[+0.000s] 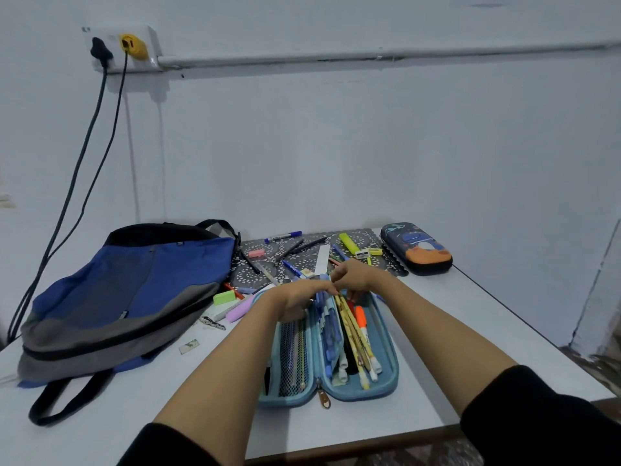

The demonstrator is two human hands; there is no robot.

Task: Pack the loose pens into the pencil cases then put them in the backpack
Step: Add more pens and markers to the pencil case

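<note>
A light blue pencil case lies open on the table, holding several pens and pencils; its left half has a mesh pocket. My left hand lies over the case's far left part, fingers curled onto the blue pens at the middle. My right hand hovers at the case's far end, fingers curled down at the pen tips. Whether either hand truly grips a pen is hidden. Loose pens lie beyond on a patterned mat. A blue and grey backpack lies at the left.
A dark pencil case with an orange print sits shut at the back right. Erasers, a ruler, a yellow highlighter and a pink tube are scattered behind the open case. Two cables hang from a wall socket.
</note>
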